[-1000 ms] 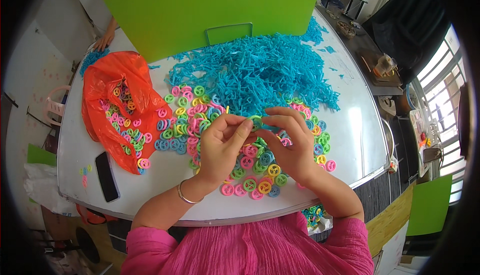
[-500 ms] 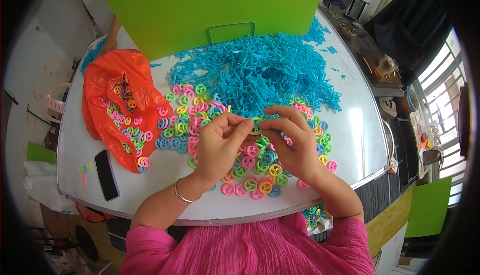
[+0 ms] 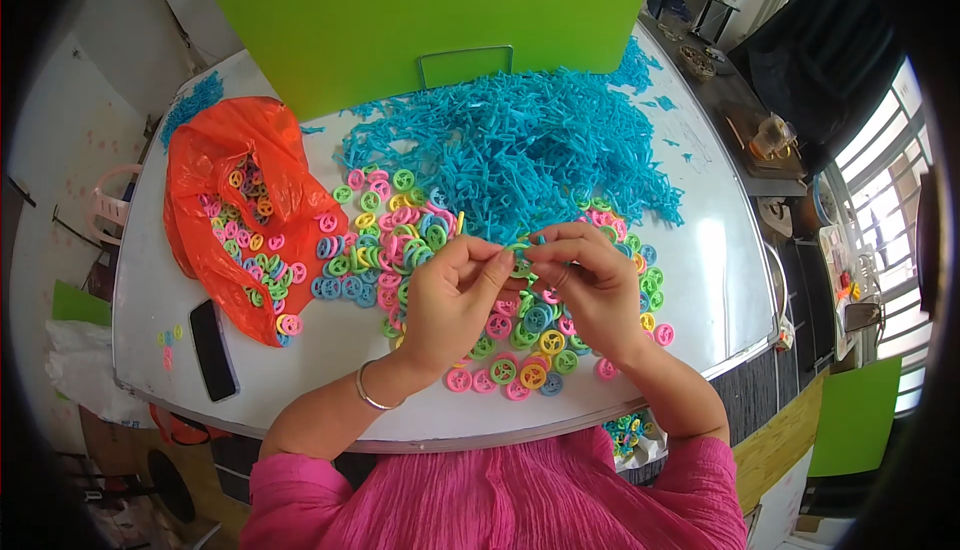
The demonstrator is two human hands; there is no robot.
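A white worktop (image 3: 325, 375) carries a heap of blue plastic pieces (image 3: 520, 140), with coloured wheels (image 3: 535, 320) spread nearer the person. Over those wheels, the left hand (image 3: 450, 300) and right hand (image 3: 600, 295) pinch one green wheel (image 3: 520, 262) from opposite sides. The step appears to be fine fingertip work; the next move calls for a steady grip.

Downward head-worn fisheye above table (image 3: 262, 375)
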